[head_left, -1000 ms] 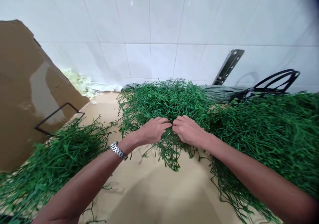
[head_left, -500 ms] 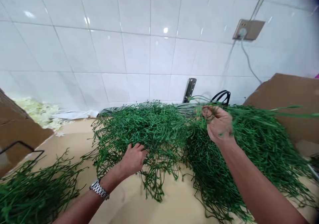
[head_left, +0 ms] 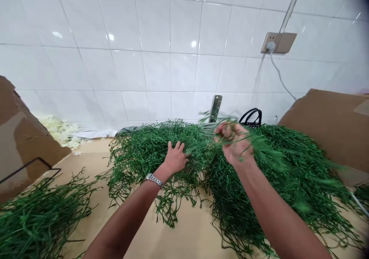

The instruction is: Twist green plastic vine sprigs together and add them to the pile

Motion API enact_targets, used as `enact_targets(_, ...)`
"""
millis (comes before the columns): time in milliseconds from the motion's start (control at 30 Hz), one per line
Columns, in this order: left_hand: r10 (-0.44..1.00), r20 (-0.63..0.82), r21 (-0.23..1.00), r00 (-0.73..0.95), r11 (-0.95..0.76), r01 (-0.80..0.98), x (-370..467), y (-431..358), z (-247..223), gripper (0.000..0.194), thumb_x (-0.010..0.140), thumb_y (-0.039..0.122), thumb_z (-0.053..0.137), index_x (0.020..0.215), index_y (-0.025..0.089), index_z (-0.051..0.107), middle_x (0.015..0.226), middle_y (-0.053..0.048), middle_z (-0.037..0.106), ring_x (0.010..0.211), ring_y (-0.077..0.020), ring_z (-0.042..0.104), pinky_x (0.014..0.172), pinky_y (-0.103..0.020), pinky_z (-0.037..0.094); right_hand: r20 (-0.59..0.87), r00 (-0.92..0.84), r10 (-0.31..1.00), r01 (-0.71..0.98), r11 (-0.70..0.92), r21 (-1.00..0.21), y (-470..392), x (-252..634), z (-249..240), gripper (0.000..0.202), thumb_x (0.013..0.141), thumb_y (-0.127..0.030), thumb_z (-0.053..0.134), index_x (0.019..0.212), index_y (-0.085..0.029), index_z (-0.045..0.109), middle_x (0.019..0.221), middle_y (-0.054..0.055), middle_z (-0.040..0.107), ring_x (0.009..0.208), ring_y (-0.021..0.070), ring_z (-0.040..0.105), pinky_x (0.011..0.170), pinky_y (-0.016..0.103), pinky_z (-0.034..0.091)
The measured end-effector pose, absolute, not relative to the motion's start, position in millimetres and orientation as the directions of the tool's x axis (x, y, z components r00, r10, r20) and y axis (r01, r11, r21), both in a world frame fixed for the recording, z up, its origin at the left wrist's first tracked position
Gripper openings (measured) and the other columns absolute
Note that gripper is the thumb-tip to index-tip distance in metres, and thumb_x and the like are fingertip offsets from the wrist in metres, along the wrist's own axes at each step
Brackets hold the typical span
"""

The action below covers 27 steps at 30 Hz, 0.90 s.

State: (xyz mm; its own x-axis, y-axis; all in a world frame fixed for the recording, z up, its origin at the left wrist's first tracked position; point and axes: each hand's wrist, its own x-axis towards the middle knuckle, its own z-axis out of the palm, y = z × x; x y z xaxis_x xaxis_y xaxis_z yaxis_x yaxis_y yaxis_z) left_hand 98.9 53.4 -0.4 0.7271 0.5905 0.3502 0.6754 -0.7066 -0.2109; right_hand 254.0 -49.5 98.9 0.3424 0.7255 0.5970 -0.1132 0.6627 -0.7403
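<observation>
Left wrist [head_left: 158,176]: fitted with a silver-coloured metal watch [head_left: 154,180]; band, multi-link bracelet type, closely segmented, with bright reflective surfaces. Watch face: not legible at this angle. Left forearm [head_left: 127,216] and right forearm [head_left: 276,209]: bare over the visible length. Left hand [head_left: 175,159] and right hand [head_left: 236,141]: bare.

Head view, facing wall, looking down, seemingly close.

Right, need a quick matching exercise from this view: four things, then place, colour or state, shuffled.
1. Watch
2. Wall socket
3. Right hand
4. Pale yellow cluster

A. Closed around green strands
B. Beside the left-hand cardboard
C. Silver
D. White plug in it

Pairs: 1-C, 2-D, 3-A, 4-B
</observation>
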Motion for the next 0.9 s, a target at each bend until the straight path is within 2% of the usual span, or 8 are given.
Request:
enact_targets(100,0.646,0.345,-0.211,0.681,-0.654,0.727,86,80,-2,0.037,0.081,0.033,0.048,0.118,0.034,0.053,0.128,-0.009,0.047,0.121,-0.0303,0.035,0.099,-0.059,0.017,0.629,0.508,0.589,-0.168,0.784,-0.598,-65,271,131,0.012,0.068,-0.025,0.061,0.064,-0.019,0.051,0.064,-0.003,0.054,0.057,0.0091,0.053,0.043,0.019,0.040)
enact_targets(200,0.735,0.363,-0.188,0.573,-0.545,0.817,69,106,4,0.039,0.083,0.032,0.043,0.121,0.030,0.052,0.124,-0.012,0.051,0.118,-0.0322,0.037,0.097,-0.062,0.015,0.673,0.544,0.501,-0.157,0.849,-0.505,-81,279,145,0.008,0.067,-0.019,0.060,0.065,-0.018,0.052,0.065,-0.003,0.054,0.060,0.0092,0.054,0.042,0.019,0.039)
enact_targets(367,0.813,0.328,-0.156,0.480,-0.455,0.877,58,129,8,0.041,0.083,0.028,0.040,0.122,0.025,0.051,0.099,-0.012,0.065,0.100,-0.0291,0.052,0.094,-0.058,0.021,0.556,0.442,0.704,-0.226,0.687,-0.690,-92,272,117,0.019,0.062,-0.030,0.066,0.066,-0.019,0.051,0.065,-0.003,0.052,0.056,0.0101,0.054,0.038,0.019,0.039)
enact_targets(467,0.801,0.302,-0.153,0.517,-0.494,0.856,69,124,9,0.041,0.081,0.026,0.041,0.120,0.024,0.053,0.101,-0.014,0.064,0.102,-0.0308,0.051,0.094,-0.058,0.021,0.503,0.386,0.773,-0.158,0.593,-0.789,-96,268,95,0.023,0.063,-0.036,0.067,0.070,-0.020,0.051,0.065,-0.003,0.051,0.053,0.0101,0.052,0.038,0.021,0.039)
enact_targets(633,0.795,0.236,-0.101,0.559,-0.552,0.828,79,96,22,0.043,0.079,0.032,0.046,0.121,0.024,0.053,0.115,-0.015,0.058,0.111,-0.0346,0.046,0.093,-0.058,0.026,0.444,0.322,0.836,-0.146,0.508,-0.849,-108,259,70,0.029,0.066,-0.044,0.065,0.068,-0.019,0.051,0.063,-0.002,0.051,0.047,0.0085,0.047,0.037,0.021,0.041)
enact_targets(733,0.781,0.219,-0.044,0.585,-0.591,0.805,67,71,38,0.042,0.081,0.032,0.044,0.122,0.024,0.052,0.121,-0.012,0.055,0.115,-0.0296,0.045,0.096,-0.047,0.032,0.508,0.198,0.838,0.038,0.512,-0.858,-112,250,58,0.030,0.078,-0.045,0.054,0.066,-0.018,0.052,0.065,0.001,0.055,0.051,0.0107,0.051,0.038,0.021,0.040)
enact_targets(767,0.772,0.232,0.016,0.592,-0.612,0.791,61,61,44,0.040,0.083,0.032,0.042,0.120,0.023,0.054,0.120,-0.010,0.056,0.114,-0.0266,0.047,0.095,-0.042,0.035,0.547,0.115,0.829,0.156,0.528,-0.835,-112,246,54,0.030,0.082,-0.043,0.049,0.066,-0.018,0.053,0.066,0.002,0.056,0.054,0.0114,0.052,0.041,0.022,0.041)
enact_targets(900,0.827,0.300,0.631,0.475,-0.546,0.551,30,13,60,0.035,0.083,0.037,0.043,0.092,0.012,0.066,0.083,-0.008,0.068,0.081,-0.0201,0.063,0.075,-0.031,0.049,0.571,-0.259,0.779,0.495,0.615,-0.614,-112,226,32,0.023,0.086,-0.024,0.043,0.071,-0.017,0.059,0.068,0.002,0.055,0.062,0.0121,0.052,0.056,0.024,0.041)
